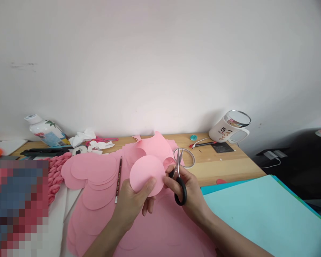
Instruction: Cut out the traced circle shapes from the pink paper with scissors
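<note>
A round pink paper disc [147,171] is pinched in my left hand [135,201], thumb on its face and fingers behind. My right hand [188,187] has its fingers through the black handles of a pair of scissors [178,167], blades pointing up and slightly apart. The right fingertips touch or nearly touch the disc's right edge. Beneath both hands spreads pink paper [160,225], and behind the disc stand curled pink offcuts [155,144]. To the left, several pink paper circles [96,167] overlap, with a pencil [118,180] lying beside them.
At the back right stands a white mug [222,130] near a white cable and a roll of tape [191,159]. Light-blue paper sheets [262,207] lie at the right. A white bottle [46,132], crumpled tissues [82,137] and pink braided material [57,171] are at the left. A wall rises behind the table.
</note>
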Motion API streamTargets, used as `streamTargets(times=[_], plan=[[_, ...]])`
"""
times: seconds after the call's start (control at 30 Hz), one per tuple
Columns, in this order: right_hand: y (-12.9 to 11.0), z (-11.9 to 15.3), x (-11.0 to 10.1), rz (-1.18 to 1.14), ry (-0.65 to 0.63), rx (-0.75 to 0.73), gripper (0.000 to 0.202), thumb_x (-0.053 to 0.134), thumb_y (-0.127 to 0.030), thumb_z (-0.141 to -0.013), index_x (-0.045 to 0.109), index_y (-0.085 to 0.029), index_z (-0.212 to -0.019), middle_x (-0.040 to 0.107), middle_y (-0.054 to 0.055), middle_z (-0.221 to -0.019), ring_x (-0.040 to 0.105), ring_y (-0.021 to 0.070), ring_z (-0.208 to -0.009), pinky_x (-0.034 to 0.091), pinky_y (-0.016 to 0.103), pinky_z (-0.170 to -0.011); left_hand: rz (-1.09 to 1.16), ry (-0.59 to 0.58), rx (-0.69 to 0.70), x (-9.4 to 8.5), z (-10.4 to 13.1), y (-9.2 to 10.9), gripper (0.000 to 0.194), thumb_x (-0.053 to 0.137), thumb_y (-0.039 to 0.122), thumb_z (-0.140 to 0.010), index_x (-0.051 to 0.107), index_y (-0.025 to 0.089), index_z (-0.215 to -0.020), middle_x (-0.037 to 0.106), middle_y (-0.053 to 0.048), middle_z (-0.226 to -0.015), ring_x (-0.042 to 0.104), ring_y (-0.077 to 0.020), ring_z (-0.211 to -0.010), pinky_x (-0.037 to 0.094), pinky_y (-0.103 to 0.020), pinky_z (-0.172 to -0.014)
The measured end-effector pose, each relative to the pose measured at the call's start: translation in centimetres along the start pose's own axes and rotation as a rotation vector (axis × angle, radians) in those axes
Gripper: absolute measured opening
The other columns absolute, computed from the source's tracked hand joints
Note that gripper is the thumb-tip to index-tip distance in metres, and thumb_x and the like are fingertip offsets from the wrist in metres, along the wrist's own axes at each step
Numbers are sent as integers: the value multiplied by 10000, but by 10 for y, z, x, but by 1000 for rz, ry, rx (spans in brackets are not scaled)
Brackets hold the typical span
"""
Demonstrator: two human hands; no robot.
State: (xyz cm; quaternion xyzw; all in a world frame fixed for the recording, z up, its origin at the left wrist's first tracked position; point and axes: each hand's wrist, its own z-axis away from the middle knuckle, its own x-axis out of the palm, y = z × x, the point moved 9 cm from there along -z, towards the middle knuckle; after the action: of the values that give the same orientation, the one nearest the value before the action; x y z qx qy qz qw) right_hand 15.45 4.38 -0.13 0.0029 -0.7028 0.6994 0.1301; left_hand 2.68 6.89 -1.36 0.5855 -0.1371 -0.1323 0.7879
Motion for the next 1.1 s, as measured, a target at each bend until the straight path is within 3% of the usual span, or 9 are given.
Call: streamTargets(times=[0.17,0.27,0.4,0.57,0.87,1.1], plan=[[3,2,9,15,-80,16,246,680,-353,-730,505,-182,-703,444,-45,-611,383,102,-553,308,238,-523,64,50,38,-3,0,2,192,612,286,-717,625,95,-717,572,-33,-437,483,-133,-326,302,-219,-299],[5,4,20,29,-187,25,266,673,-369,-738,501,-175,-679,456,-36,-583,390,109,-539,315,252,-522,66,44,76,-6,-1,3,165,609,247,-720,608,110,-629,547,-16,-401,460,-114,-329,322,-218,-322],[7,7,31,35,-313,18,300,646,-418,-754,505,-163,-682,448,-25,-584,379,112,-543,305,257,-521,34,99,100,-13,-1,5,282,625,207,-695,512,139,-446,466,25,-329,339,-54,-307,262,-196,-336],[9,6,30,12,-329,0,348,691,-440,-703,485,-162,-671,394,-47,-579,304,87,-519,248,230,-474,32,153,46,-18,-1,3,308,659,223,-642,481,149,-401,412,41,-267,284,-45,-270,189,-191,-308],[9,5,28,20,-317,12,391,702,-455,-684,433,-179,-616,371,-57,-562,294,84,-512,248,217,-458,-26,208,42,-18,3,7,362,649,281,-646,442,167,-372,360,53,-236,245,-39,-235,148,-200,-302],[11,4,26,59,-313,31,431,744,-470,-622,419,-188,-586,344,-68,-541,279,83,-503,241,214,-450,-22,191,-7,-18,4,8,363,662,319,-639,425,184,-399,293,81,-217,186,-28,-231,131,-200,-296]])
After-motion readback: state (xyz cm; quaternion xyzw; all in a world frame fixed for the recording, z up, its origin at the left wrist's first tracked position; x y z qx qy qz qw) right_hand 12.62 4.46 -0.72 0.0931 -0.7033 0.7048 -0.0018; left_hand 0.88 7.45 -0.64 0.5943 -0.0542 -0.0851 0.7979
